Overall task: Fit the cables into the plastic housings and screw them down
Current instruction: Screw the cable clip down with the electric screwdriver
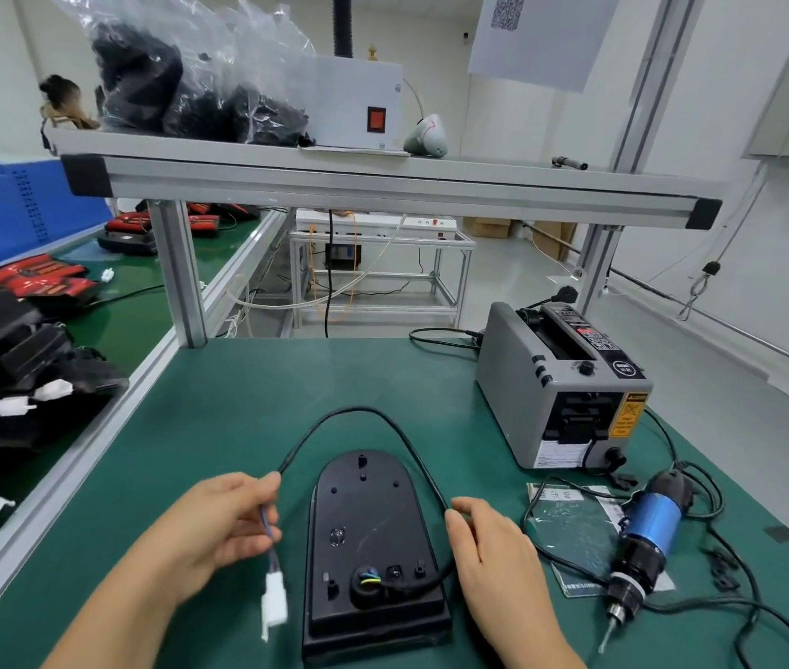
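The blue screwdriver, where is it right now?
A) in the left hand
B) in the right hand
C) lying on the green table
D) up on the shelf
C: the blue screwdriver lies on the green table, to the right of the right hand; that hand and the left hand both hold the black cable instead.

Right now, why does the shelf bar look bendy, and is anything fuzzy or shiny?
In the head view the wide lens bows the shelf bar and splays its posts; light is soft and even; the clear bags on top catch glare; the left hand and right hand on the cable cast only faint shadows.
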Motion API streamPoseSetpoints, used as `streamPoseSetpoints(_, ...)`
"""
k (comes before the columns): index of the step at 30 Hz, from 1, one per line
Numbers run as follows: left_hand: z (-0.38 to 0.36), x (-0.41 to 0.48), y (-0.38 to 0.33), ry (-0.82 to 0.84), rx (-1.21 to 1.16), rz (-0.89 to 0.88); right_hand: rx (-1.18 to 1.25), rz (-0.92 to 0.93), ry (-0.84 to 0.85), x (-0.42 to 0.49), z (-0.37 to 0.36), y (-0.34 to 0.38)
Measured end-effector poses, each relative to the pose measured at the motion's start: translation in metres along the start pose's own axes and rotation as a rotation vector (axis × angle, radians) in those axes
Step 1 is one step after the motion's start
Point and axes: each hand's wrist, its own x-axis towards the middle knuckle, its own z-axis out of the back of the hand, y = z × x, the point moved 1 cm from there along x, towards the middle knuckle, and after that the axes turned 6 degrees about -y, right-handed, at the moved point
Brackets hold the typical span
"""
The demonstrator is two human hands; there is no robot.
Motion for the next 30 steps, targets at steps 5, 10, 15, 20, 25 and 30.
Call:
streamPoseSetpoints(5,-0.014,-0.013,0.022,-0.092,0.215,-0.053,0.058,-0.042,0.026,-0.001,0.002,0.002)
streamPoseSetpoints(10,-0.015,-0.021,0.027,-0.154,0.966,-0.277,0.063,-0.099,0.128,0.001,0.006,0.008)
streamPoseSetpoints(15,-0.023,-0.03,0.035,-0.039,0.866,-0.264,0.067,-0.119,0.288,0.0,0.005,0.019)
streamPoseSetpoints(20,-0.035,-0.041,0.042,-0.061,0.862,-0.294,0.152,-0.117,0.369,-0.001,0.0,0.031)
streamPoseSetpoints(25,-0.051,-0.053,0.041,-0.016,0.616,-0.25,0.496,-0.298,0.275,0.01,-0.005,0.028)
streamPoseSetpoints(30,-0.066,-0.06,0.042,-0.019,0.284,-0.121,0.821,-0.452,0.153,0.024,-0.008,0.023)
